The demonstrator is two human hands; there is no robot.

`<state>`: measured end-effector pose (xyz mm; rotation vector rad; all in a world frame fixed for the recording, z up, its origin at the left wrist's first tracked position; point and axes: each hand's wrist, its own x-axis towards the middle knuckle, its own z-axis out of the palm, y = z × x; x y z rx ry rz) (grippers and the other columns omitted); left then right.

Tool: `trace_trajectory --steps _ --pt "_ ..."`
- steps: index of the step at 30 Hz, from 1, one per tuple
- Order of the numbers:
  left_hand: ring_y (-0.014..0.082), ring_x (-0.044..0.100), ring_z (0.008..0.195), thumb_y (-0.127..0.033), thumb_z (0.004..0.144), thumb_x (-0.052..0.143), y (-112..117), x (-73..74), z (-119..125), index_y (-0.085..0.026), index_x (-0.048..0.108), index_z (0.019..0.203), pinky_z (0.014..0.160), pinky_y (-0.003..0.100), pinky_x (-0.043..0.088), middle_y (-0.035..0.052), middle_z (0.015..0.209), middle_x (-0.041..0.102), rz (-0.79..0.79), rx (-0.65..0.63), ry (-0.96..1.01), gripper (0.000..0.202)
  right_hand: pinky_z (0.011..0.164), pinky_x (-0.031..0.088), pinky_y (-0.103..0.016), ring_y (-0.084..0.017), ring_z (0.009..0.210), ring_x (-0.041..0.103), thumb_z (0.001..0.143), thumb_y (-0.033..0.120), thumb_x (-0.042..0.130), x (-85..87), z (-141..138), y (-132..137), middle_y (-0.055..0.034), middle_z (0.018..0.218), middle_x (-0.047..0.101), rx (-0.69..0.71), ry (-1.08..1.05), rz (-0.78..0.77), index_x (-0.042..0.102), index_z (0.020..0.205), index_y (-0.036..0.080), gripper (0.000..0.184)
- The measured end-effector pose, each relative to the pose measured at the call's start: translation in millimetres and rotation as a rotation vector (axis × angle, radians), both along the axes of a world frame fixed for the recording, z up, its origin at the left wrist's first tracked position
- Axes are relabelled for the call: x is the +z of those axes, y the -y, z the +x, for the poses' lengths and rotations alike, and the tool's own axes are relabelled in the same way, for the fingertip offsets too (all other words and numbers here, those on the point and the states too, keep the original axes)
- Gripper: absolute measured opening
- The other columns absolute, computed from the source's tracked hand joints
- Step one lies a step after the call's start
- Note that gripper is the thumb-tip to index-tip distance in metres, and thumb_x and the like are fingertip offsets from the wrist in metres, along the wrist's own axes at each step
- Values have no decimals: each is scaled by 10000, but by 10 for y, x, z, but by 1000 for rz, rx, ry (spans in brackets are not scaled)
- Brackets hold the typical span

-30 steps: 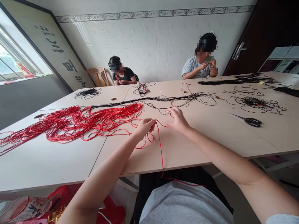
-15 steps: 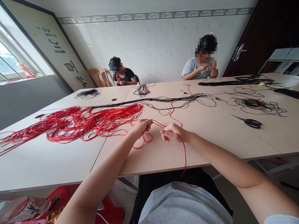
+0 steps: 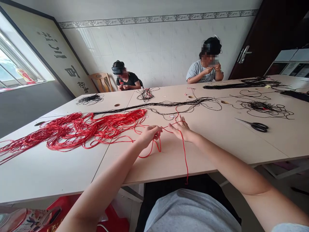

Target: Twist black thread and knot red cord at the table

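Here, a slim bright-red cord (image 3: 185,155) crosses the spread right fingers (image 3: 183,124); left fingers (image 3: 157,129) pinch it.

The framed panel (image 3: 56,53) at the left bore large dark Chinese characters, of which 百 and 川 were legible, whereas its smaller script, the lettering on the co-worker's grey T-shirt (image 3: 210,78) and the print on the red packet (image 3: 25,76) were unreadable.

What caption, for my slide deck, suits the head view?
Left hand pinches a red cord strung to the open right hand, with a red bundle and scissors on the table.
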<state>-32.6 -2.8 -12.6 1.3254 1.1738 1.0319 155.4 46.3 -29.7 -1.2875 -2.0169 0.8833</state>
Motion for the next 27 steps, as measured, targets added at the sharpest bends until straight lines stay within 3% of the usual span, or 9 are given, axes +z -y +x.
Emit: trace_trajectory --steps 3,7,11,14,16,19,21,23,27 --pt "85 446 536 -329 740 580 13 -11 39 -149 535 624 509 233 329 -7 593 488 -6 -10 33 219 1114 -46 -488 -314 1375 -154 716 790 360 -29 -42 -48 -122 1517 -59 -47 -118 -49 216 1435 103 1005" --pt "77 435 520 -316 729 575 17 -9 60 -145 535 624 505 230 320 -10 588 485 -33 -12 80 204 1086 274 -390 -243 1334 302 824 721 177 49 -80 -65 -109 1432 338 -3 -333 -101 405 1312 178 765" --pt "66 413 521 -293 709 574 -4 -2 40 -150 485 601 506 221 322 -24 594 434 -69 12 146 200 890 469 -342 -176 937 606 911 541 200 133 -46 -81 -96 930 635 71 -918 -338 513 812 192 479" --pt "61 398 519 -277 693 574 -25 -8 35 -156 458 601 497 216 315 -31 603 398 -97 20 180 191 753 492 -311 -118 548 497 914 432 308 155 30 -107 1 531 434 82 -1113 -410 275 576 202 409" --pt "56 376 503 -267 684 566 -40 -18 36 -159 439 587 485 214 303 -35 594 379 -112 23 186 192 643 473 -287 -93 422 321 925 373 291 163 79 -126 42 463 256 87 -1088 -410 170 560 193 425" --pt "54 352 481 -245 672 548 -64 -37 30 -164 411 559 462 214 277 -39 569 352 -126 26 175 196 540 425 -258 -78 396 237 940 291 257 187 134 -154 48 463 206 96 -1023 -434 197 536 184 422" --pt "55 344 468 -233 668 544 -78 -46 18 -165 402 542 447 217 258 -39 550 344 -128 20 156 201 559 441 -245 -71 454 365 948 298 312 209 159 -172 29 526 378 98 -955 -447 393 582 165 397" --pt "57 340 459 -224 669 546 -86 -50 5 -164 403 528 437 220 244 -36 530 347 -127 14 133 208 648 487 -267 -94 652 530 932 333 416 229 174 -185 -25 781 565 97 -887 -449 563 847 134 261" --pt "58 383 485 -217 689 544 -67 -25 -23 -150 454 556 450 211 276 -19 560 400 -141 2 119 174 814 501 -373 -178 966 563 901 325 498 253 158 -186 -91 1138 545 99 -789 -434 526 1155 148 311"
